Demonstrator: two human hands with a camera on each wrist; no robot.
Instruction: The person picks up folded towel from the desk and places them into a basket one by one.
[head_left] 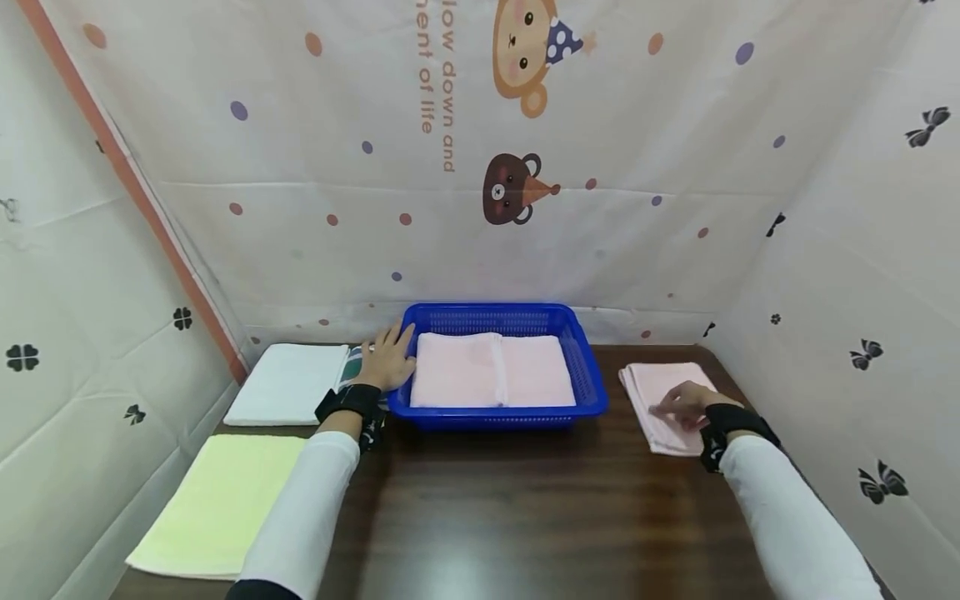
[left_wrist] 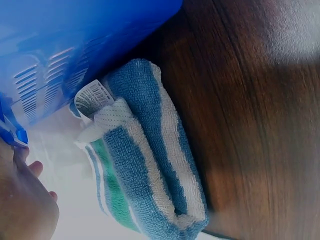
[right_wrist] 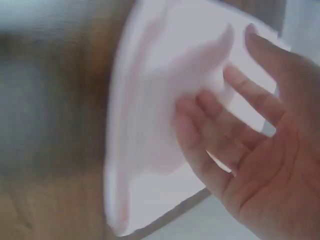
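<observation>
My left hand [head_left: 384, 360] rests at the left rim of a blue plastic basket [head_left: 491, 419], its fingers spread. Two folded pale pink towels [head_left: 457, 371] lie side by side inside that basket. Beside the basket, partly hidden by my left hand, is a folded towel with blue, white and green stripes [left_wrist: 150, 150], a label on it. Over at the right, my right hand [head_left: 688, 402] hovers close above a folded pink towel [head_left: 656, 379] on the table. Its fingers are loosely bent with nothing between them, as the right wrist view shows.
A folded white towel [head_left: 288, 383] lies left of the basket, with a yellow-green towel [head_left: 217, 500] nearer, partly under my left forearm. Printed curtains [head_left: 600, 275] enclose the back and sides of the dark wooden table [head_left: 480, 517].
</observation>
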